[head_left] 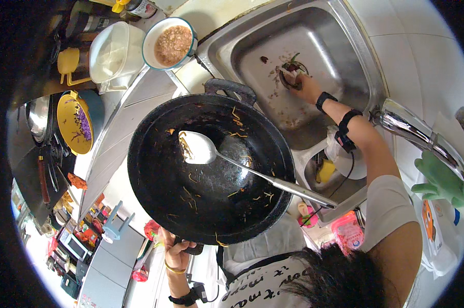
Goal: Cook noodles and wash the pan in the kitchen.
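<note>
My left hand (176, 252) grips the near handle of a large black wok (160, 185) and holds it over the counter beside the sink. A metal spatula (198, 148) lies in the wok among bits of food stuck to the pan. My right hand (308, 86) reaches into the steel sink (324, 36), with fingers closed on dark vegetable scraps (292, 66) at the drain strainer. A black band sits on that wrist.
A bowl of brownish food (173, 43) and a white container (114, 51) stand behind the wok. At the left is a yellow bowl with purple shreds (75, 120). The tap (412, 128) and a green glove (442, 182) are on the right.
</note>
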